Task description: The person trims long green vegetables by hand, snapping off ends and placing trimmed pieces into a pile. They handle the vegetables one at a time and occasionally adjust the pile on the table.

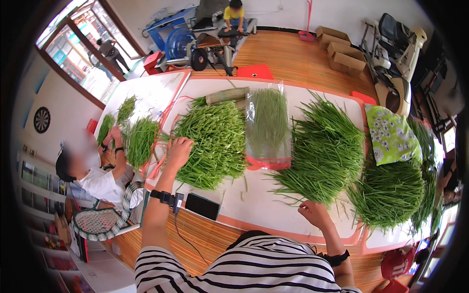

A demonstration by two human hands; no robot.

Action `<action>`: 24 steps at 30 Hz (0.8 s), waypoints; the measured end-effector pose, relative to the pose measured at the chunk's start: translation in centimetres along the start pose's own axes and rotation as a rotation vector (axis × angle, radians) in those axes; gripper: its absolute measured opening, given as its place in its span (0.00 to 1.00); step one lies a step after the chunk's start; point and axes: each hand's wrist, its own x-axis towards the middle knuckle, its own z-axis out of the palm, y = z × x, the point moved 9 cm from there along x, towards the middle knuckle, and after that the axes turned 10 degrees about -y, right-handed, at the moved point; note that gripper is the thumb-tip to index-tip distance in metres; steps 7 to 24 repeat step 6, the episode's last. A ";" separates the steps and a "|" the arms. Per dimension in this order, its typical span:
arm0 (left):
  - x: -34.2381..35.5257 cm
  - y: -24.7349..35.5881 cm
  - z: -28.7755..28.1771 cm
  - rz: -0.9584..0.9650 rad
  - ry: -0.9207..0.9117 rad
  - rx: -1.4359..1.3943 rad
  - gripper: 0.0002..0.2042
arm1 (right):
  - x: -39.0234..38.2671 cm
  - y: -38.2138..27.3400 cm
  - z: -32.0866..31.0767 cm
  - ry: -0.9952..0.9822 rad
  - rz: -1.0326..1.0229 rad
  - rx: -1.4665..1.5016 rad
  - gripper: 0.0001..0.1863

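Observation:
Over the left edge of a big heap of cut garlic chives, beside a tangle of red ties, is my left hand, palm down. Its fingers are bent and slightly apart, with nothing visible in them. Below the near end of a second chive heap hovers my right hand, fingers loosely curled and no held thing showing. Between the heaps lies a clear plastic bag of chives with a red lower edge. A dark smartphone rests at the table's front edge.
The white table has an orange rim. A co-worker handles smaller chive bunches at the left. Farther right, a green floral cloth covers part of another heap. A pale log-like roll lies at the back.

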 end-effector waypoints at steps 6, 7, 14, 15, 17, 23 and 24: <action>0.9 -3.7 11.7 -0.246 -0.124 -0.347 0.21 | -2.9 3.3 1.0 -0.012 0.203 0.009 0.16; 0.9 -3.7 11.7 -0.246 -0.124 -0.347 0.21 | -2.9 3.3 1.0 -0.012 0.203 0.009 0.16; 0.9 -3.7 11.7 -0.246 -0.124 -0.347 0.21 | -2.9 3.3 1.0 -0.012 0.203 0.009 0.16; 0.9 -3.7 11.7 -0.246 -0.124 -0.347 0.21 | -2.9 3.3 1.0 -0.012 0.203 0.009 0.16; 0.9 -3.7 11.7 -0.246 -0.124 -0.347 0.21 | -2.9 3.3 1.0 -0.012 0.203 0.009 0.16; 0.9 -3.7 11.7 -0.246 -0.124 -0.347 0.21 | -2.9 3.3 1.0 -0.012 0.203 0.009 0.16; 0.9 -3.7 11.7 -0.246 -0.124 -0.347 0.21 | -2.9 3.3 1.0 -0.012 0.203 0.009 0.16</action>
